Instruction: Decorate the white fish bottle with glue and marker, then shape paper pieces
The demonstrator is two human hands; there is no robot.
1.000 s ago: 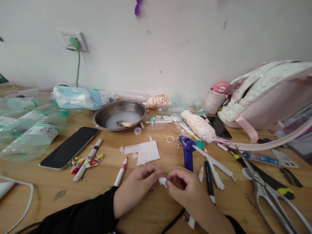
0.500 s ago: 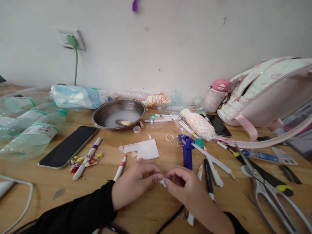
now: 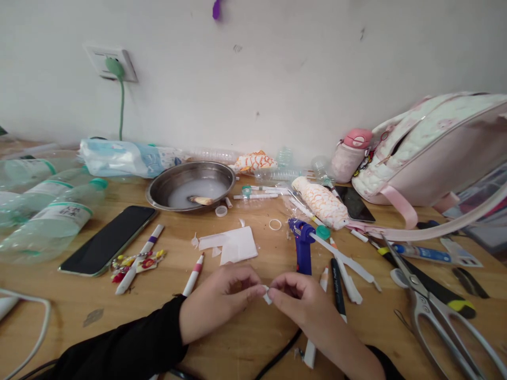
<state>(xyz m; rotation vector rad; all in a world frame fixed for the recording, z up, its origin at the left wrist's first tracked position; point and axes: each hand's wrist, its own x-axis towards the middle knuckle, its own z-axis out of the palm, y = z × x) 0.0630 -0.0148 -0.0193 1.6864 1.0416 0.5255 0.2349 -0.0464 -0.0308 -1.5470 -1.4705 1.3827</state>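
A small white piece (image 3: 267, 296) is pinched between my two hands, low in the middle of the view. My left hand (image 3: 222, 298) has thumb and fingertips closed on its left side. My right hand (image 3: 303, 301) pinches it from the right, fingers curled. Just beyond my hands lies a cut sheet of white paper (image 3: 241, 244), with small scraps beside it. A blue glue gun (image 3: 303, 248) with a long white glue stick rests behind my right hand. A pink-banded marker (image 3: 194, 274) lies beside my left hand.
A metal bowl (image 3: 192, 186) of cloudy liquid stands behind. Plastic bottles (image 3: 59, 216) and a phone (image 3: 109, 240) lie left. Large scissors (image 3: 420, 295), a dark marker (image 3: 338, 290), a painted fish shape (image 3: 320, 203) and a backpack (image 3: 431, 153) are right.
My fingers have shifted slightly around the small white piece, which is turned a little and shows more upright. Both hands keep their pinch.
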